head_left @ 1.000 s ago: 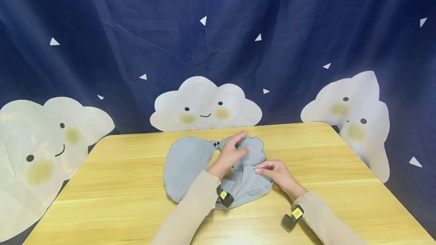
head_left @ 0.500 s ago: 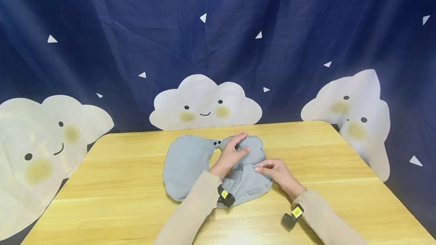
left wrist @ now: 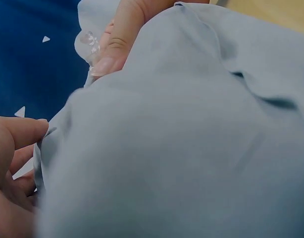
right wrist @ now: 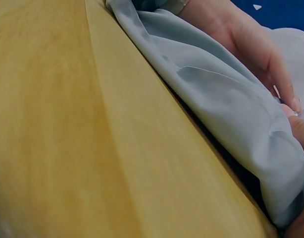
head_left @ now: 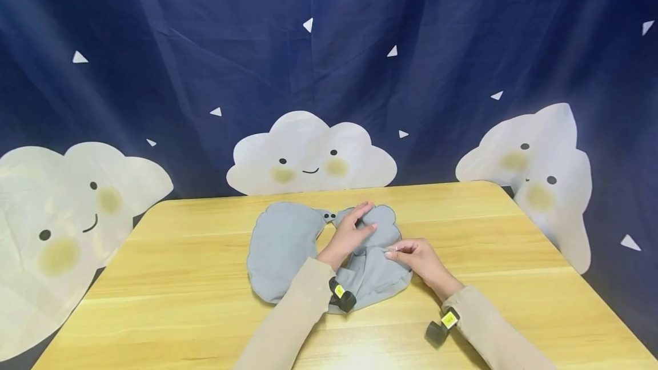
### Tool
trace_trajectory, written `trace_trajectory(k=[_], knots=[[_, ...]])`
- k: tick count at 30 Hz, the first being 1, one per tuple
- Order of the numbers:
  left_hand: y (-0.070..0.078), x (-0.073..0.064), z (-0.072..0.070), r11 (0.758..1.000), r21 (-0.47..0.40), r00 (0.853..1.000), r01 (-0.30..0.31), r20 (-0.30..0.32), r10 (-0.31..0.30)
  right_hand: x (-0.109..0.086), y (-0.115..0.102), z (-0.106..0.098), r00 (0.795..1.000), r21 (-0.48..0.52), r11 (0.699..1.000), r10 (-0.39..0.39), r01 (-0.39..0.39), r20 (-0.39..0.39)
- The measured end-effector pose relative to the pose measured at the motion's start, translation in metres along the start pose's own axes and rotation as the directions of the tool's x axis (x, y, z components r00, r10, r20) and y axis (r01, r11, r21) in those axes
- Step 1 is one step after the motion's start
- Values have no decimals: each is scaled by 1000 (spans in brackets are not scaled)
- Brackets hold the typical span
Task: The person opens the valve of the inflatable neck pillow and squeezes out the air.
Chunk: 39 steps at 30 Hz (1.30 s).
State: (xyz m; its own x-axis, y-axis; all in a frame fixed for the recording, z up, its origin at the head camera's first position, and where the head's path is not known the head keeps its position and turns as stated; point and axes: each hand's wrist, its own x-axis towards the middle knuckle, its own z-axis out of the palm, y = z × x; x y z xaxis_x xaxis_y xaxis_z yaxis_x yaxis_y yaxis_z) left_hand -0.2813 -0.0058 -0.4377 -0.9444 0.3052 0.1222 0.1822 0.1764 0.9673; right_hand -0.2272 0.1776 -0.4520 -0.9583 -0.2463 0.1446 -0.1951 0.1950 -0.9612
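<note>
Two beige sleeves (head_left: 295, 316) reach in from the bottom edge, each forearm bearing a black wrist camera (head_left: 438, 333). Angled in from the right, the right hand (head_left: 425, 264) has its thumb and forefinger pinched together on a small clear plastic piece (left wrist: 90, 41) at the right side of a grey U-shaped neck pillow (head_left: 285, 250). Slightly farther away, the left hand (head_left: 349, 236) slants across the pillow's right lobe, touching it, fingers extended and thumb spread apart from them. Fabric lies rumpled between the hands; the smoother left lobe rests beside the left forearm. Just left of the left fingertips, a tab (head_left: 329, 216) with two dark dots sits between the lobes. Beneath everything is a wood-grain table (head_left: 169, 278); behind hangs a navy cloud-print curtain (head_left: 267, 56).
</note>
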Motion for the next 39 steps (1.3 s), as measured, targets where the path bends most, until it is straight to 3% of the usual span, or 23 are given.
trace_trajectory(k=[3,6,14,25,39], knots=[[-18,9,2,1000,5,1000,8,-3,-8,0,1,0,1000,8,1000,-10,10,-1],[-22,9,2,1000,22,1000,14,2,-14,-1,0,-1,1000,0,1000,-10,10,-5],[-28,9,3,997,75,999,3,36,-6,-1,0,0,1000,-13,1000,-10,10,-10],[-28,7,4,998,54,998,39,44,-41,8,28,-3,1000,18,1000,-7,7,-17],[-40,11,3,998,36,995,51,83,-54,5,17,-1,1000,9,1000,-6,6,-9]])
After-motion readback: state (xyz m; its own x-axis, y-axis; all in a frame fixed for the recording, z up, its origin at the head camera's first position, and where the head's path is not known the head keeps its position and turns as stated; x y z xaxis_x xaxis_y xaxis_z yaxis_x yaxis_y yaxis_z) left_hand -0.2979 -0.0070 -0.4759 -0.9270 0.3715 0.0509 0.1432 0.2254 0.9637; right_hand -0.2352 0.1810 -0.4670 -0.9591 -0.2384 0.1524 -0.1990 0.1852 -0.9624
